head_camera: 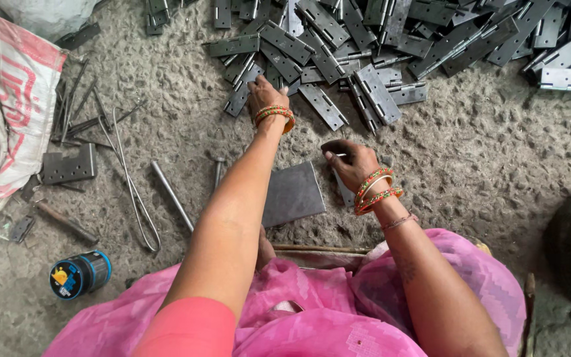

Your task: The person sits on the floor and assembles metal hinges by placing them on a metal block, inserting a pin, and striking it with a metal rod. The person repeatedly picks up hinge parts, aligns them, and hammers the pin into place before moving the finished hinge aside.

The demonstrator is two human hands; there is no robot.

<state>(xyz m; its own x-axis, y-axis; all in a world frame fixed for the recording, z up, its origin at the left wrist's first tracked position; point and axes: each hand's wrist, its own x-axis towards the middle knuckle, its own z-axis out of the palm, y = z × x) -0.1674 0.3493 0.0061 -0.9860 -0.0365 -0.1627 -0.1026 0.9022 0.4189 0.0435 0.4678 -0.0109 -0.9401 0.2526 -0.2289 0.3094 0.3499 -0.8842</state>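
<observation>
Presently, stock on the ground as I sit over it in my pink patterned garment [312, 317].

Item: my left hand [264, 92], bangled at the wrist, stretched far forward to the near edge of the heap of grey pressed-steel hinge leaves [378, 39]. Fingers curl down onto one leaf at the heap's edge; whether they have closed on it I cannot tell, since the back of the hand hides them.

Item: my right hand [351, 162], nearer to me and to the right, clenched with thumb and fingers pinching a thin silvery steel pin [340, 155]. Just below it lies a loose grey hinge leaf [345, 192], partly hidden.

Item: flat dark square steel plate [292, 194], between my forearms, nothing resting on it.

Progress, as I judge it: the heap is large and unsorted, and no finished stack shows near me, so most of the work appears left.

Item: bundle of thin steel rods and bent wire [110, 142], left; one short silvery steel bar [172, 195] beside it.

Item: single dark flat hinge plate [67, 166], far left, by a white woven sack with red print [8, 106].

Item: small round black-and-blue tin [79, 274], near left.

Surface: rough, pitted grey concrete floor [497, 152], dusty, shadowed on the near right.
</observation>
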